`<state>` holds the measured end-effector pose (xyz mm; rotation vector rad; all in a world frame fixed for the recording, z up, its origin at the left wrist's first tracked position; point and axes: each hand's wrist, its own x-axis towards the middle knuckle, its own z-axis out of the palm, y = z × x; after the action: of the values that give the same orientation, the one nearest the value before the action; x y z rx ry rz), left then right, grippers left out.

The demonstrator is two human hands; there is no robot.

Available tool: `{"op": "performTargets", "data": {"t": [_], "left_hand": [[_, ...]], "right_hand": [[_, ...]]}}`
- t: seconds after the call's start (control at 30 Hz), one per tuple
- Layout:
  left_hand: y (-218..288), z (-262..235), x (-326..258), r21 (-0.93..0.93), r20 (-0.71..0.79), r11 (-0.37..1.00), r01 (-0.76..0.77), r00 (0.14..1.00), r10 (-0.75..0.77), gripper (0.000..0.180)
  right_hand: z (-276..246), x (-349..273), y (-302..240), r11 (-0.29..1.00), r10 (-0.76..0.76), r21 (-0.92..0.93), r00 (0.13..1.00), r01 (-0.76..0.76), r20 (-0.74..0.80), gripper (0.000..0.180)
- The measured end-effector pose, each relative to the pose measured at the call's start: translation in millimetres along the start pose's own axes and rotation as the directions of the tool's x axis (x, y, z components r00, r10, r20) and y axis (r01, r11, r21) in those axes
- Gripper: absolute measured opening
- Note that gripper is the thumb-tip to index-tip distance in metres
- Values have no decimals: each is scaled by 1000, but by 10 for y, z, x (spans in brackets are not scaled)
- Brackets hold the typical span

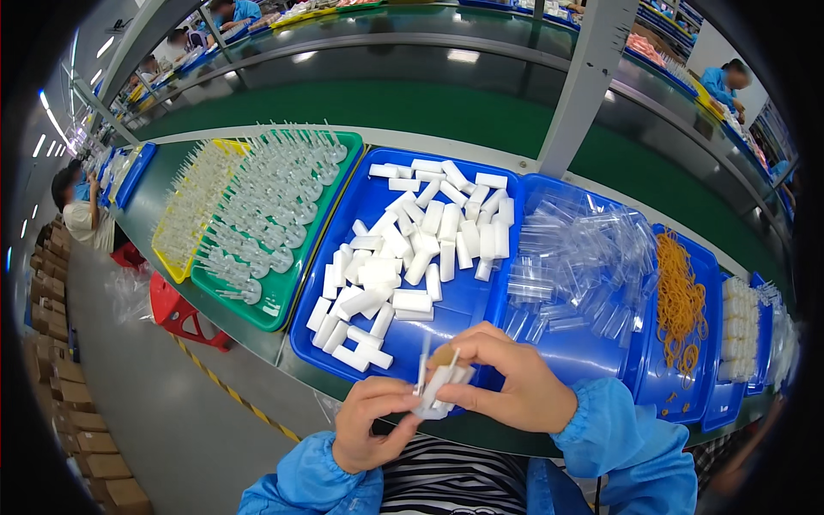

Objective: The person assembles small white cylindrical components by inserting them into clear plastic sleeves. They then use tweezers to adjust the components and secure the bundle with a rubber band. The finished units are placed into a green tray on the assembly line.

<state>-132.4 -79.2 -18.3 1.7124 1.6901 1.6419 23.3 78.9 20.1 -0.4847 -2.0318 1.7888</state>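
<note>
In front of my body, at the near edge of the bench, my left hand (371,422) and my right hand (524,390) both grip one small assembly (439,393). It is made of white blocks with a clear plastic base and thin upright stems. My left fingertips pinch its left side near the base. From the right, my right thumb presses the white blocks while its fingers curl over the top. A tan piece (444,354) shows at the right fingertips; its kind is unclear. Just beyond, white rectangular blocks (378,273) lie loose in a blue tray (463,313).
Left stand a green tray (270,313) of clear stemmed pieces and a yellow tray (176,270). To the right are clear plastic sleeves (592,249), orange rubber bands (681,283) and bundled pale parts (740,330). A metal post (588,94) rises behind; a red stool (176,309) stands left.
</note>
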Motion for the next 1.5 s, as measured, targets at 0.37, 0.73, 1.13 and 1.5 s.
{"op": "performTargets", "data": {"t": [0.37,0.73,1.13,1.5], "left_hand": [[-54,-119,-29,350,-47,936,-15,998,34,37],[27,-48,65,346,81,934,-88,995,63,37],[182,100,143,346,244,920,-183,965,100,46],[154,133,112,350,270,906,-237,952,145,47]], "right_hand": [[86,831,349,333,-386,-881,901,337,199,22],[-87,384,-109,937,8,-348,999,-23,-45,24],[-164,91,-96,993,12,-115,971,-40,-237,23],[-230,92,-168,985,164,-29,972,-172,-169,13]]}}
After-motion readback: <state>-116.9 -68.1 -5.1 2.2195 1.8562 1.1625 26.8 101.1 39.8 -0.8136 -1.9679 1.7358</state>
